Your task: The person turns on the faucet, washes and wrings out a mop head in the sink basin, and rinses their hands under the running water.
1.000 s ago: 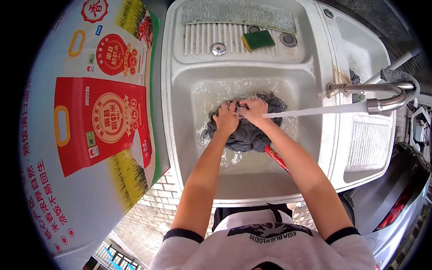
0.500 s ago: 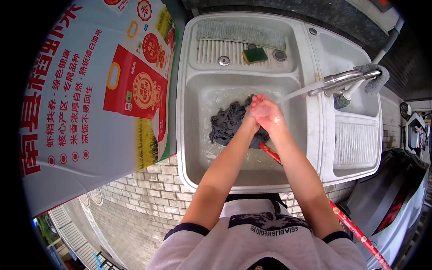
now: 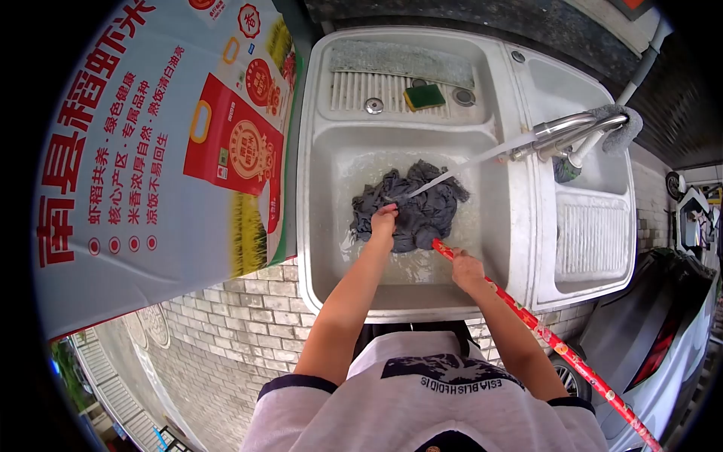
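Note:
A mop with a dark grey cloth head (image 3: 431, 205) lies in the wet basin of a white sink (image 3: 307, 218). Its red patterned pole (image 3: 557, 343) slants out over the front rim to the lower right. My right hand (image 3: 468, 270) is wrapped round the pole just below the head. At the left side of the cloth, my left hand (image 3: 384, 221) is closed with its fingers on the grey strips. Water from a metal tap (image 3: 557, 137) runs in a stream onto the mop head. Some water stands in the basin around it.
A green and yellow sponge (image 3: 425, 96) and a metal drain plug (image 3: 373, 105) sit on the ribbed ledge at the back. A second basin with a washboard (image 3: 593, 237) adjoins on the right. A large printed board (image 3: 151, 173) stands left; a parked car (image 3: 648, 331) is behind right.
My hands were together under the water stream and have come apart. The right has taken hold of the pole, and the left has moved down to the cloth. Water now falls on the mop.

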`<action>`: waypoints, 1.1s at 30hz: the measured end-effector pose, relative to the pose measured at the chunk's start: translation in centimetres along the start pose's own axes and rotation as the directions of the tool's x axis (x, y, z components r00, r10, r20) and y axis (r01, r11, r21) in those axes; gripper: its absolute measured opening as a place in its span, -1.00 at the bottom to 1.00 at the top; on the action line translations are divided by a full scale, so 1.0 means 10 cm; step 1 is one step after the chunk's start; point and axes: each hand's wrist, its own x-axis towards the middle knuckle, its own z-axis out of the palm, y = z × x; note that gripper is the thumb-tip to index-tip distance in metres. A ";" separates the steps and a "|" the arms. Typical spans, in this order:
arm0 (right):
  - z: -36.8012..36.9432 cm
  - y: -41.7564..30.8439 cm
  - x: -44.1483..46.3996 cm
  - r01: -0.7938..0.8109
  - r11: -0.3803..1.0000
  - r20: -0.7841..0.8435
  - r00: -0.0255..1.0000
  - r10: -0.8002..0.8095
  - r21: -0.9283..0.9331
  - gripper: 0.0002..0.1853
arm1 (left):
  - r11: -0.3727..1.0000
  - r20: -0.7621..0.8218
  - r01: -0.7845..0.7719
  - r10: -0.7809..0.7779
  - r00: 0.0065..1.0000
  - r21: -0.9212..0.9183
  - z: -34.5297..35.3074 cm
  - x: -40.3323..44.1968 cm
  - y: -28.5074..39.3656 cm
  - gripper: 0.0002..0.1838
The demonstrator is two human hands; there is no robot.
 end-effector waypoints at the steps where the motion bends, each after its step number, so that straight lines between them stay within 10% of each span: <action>1: -0.02 0.02 0.01 -0.011 1.000 0.031 0.999 0.010 0.030 -0.68 | 1.000 -0.133 0.013 -0.013 0.991 -0.004 -0.16 0.02 -0.19 -0.66; 6: -0.06 0.12 0.04 0.145 0.977 -0.013 0.989 -0.145 0.158 -0.80 | 0.986 -0.259 0.032 0.012 0.966 0.164 -0.76 0.34 -1.07 -0.65; 12: -1.07 -0.20 -0.53 -0.196 0.788 0.379 0.924 -0.050 0.584 -0.83 | 0.827 -0.078 0.415 -0.475 0.877 -0.379 -0.65 -0.09 -0.68 -0.44; 15: -1.44 -0.23 -0.81 -0.183 0.643 0.308 0.948 -0.086 0.743 -0.86 | 0.753 -0.013 0.469 -0.534 0.845 -0.462 -0.47 -0.17 -0.65 -0.34; 18: -1.70 -0.24 -0.95 -0.212 0.538 0.308 0.947 -0.094 0.815 -0.87 | 0.685 0.458 0.509 -0.279 0.844 -0.521 -0.29 -0.43 -0.21 -0.08; 24: -1.88 -0.16 -1.27 -0.279 0.331 0.332 0.937 -0.113 0.901 -0.78 | 0.635 0.571 0.392 0.094 0.816 -0.665 0.03 -0.38 0.43 -0.21; 28: -1.92 0.07 -1.23 -0.189 0.439 0.234 0.971 -0.051 0.878 -0.69 | 0.614 0.662 0.488 0.075 0.746 -0.621 0.12 -0.60 1.03 -0.28; 33: -1.45 0.23 -0.94 0.003 0.875 -0.068 0.997 0.034 0.485 -0.58 | 0.771 0.419 0.201 0.093 0.903 -0.604 0.32 -0.52 1.21 -0.40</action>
